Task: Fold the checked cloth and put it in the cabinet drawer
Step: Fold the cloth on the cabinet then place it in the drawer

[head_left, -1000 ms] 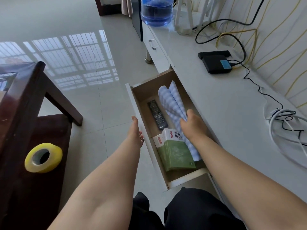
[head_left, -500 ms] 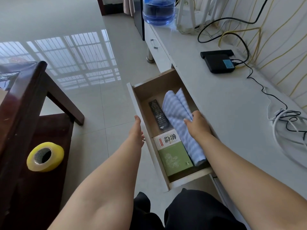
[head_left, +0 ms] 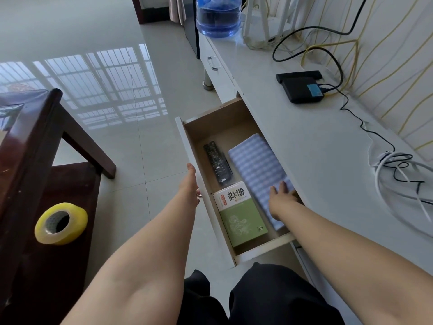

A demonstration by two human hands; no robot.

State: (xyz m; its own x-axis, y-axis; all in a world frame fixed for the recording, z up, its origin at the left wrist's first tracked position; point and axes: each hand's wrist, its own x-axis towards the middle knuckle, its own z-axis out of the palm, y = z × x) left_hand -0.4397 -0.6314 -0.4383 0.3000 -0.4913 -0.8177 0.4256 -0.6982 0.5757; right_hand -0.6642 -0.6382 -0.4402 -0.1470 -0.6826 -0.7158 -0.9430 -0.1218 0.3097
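Note:
The folded blue-and-white checked cloth (head_left: 255, 165) lies flat along the right side of the open cabinet drawer (head_left: 194, 160). My right hand (head_left: 281, 198) rests on the cloth's near end with fingers straight, palm down. My left hand (head_left: 191, 184) is at the outer face of the drawer front, its fingers hidden behind the panel edge. The near part of the cloth is partly covered by my right hand and forearm.
In the drawer lie a black remote (head_left: 216, 163) and a green-and-white box (head_left: 241, 214). The white cabinet top (head_left: 316, 160) carries a black box (head_left: 302, 90), cables (head_left: 398, 174) and a water bottle (head_left: 218, 17). A yellow tape roll (head_left: 61, 222) sits on the dark wooden table at left.
The cloth, held up and bunched in my right hand a second ago, now lies flat in the drawer. My right hand has let go of it and drawn back toward the near end.

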